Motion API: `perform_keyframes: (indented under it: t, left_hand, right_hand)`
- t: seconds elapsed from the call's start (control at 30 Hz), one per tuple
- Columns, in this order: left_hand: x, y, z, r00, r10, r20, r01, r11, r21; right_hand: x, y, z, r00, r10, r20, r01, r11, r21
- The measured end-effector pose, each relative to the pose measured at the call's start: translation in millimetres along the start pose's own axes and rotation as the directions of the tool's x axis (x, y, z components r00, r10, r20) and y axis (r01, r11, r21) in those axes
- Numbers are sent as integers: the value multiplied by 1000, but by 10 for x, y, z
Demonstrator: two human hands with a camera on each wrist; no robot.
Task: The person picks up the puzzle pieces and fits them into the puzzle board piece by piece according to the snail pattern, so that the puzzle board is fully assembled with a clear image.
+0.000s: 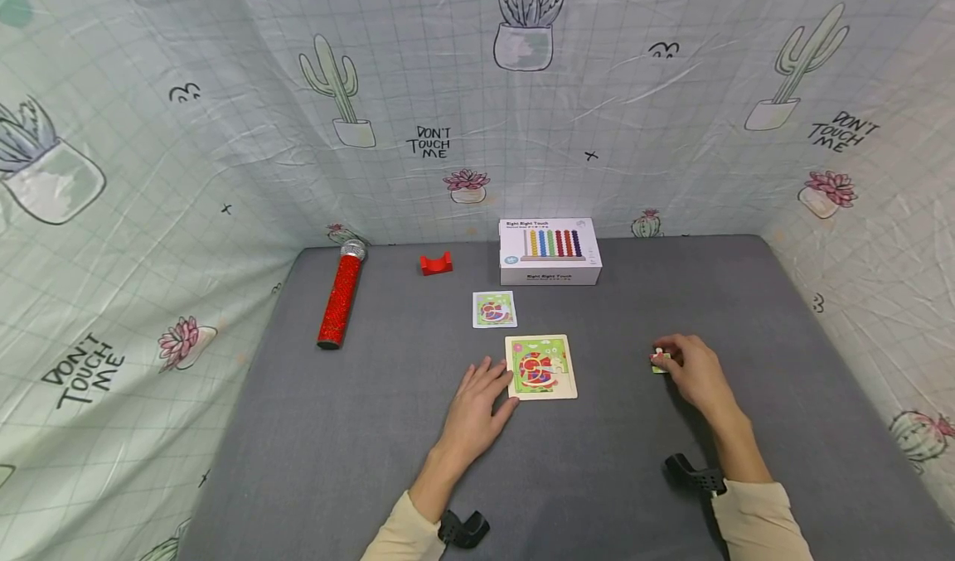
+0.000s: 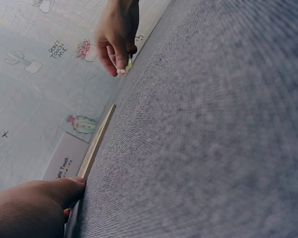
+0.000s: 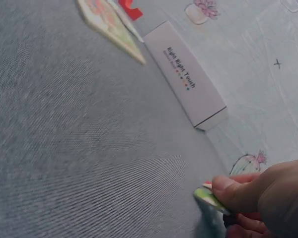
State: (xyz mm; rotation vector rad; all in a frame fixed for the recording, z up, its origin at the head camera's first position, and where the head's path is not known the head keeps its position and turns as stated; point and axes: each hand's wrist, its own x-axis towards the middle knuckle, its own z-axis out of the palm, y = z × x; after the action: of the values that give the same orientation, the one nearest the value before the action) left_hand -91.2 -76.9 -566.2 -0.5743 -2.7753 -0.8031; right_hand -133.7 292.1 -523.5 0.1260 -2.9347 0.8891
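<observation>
A square wooden jigsaw puzzle [image 1: 537,368] with a red and green picture lies on the grey table, and a bare patch shows at the right of its picture. My left hand [image 1: 476,408] lies with its fingers spread along the puzzle's left edge, thumb near the lower corner. Off to the right, my right hand [image 1: 695,372] pinches a small green and red puzzle piece [image 1: 660,360] between thumb and fingers. In the right wrist view the piece [image 3: 208,199] is tilted just above the cloth, partly hidden by the thumb.
A picture card [image 1: 494,309] lies behind the puzzle. Farther back stand a white box [image 1: 550,253] and a small red curved block [image 1: 436,263]. A glittery red microphone [image 1: 342,294] lies at the left. A patterned curtain [image 1: 462,89] hangs along the table's back and sides.
</observation>
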Motion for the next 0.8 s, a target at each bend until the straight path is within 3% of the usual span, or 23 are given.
perform_keyframes:
  t: [0.27, 0.53, 0.8]
  left_hand:
    - [-5, -8, -3, 1000, 1, 3, -1, 1000, -1]
    - [-1, -13, 6, 1000, -1, 2, 1, 1000, 2]
    - [4, -19, 17, 1000, -2, -2, 2, 1000, 6]
  right_hand:
    - [-8, -59, -37, 1000, 19, -4, -19, 1000, 20]
    - [-16, -208, -28, 998, -39, -58, 42, 998, 52]
    - [8, -398, 98, 1000, -24, 1, 24, 994, 103]
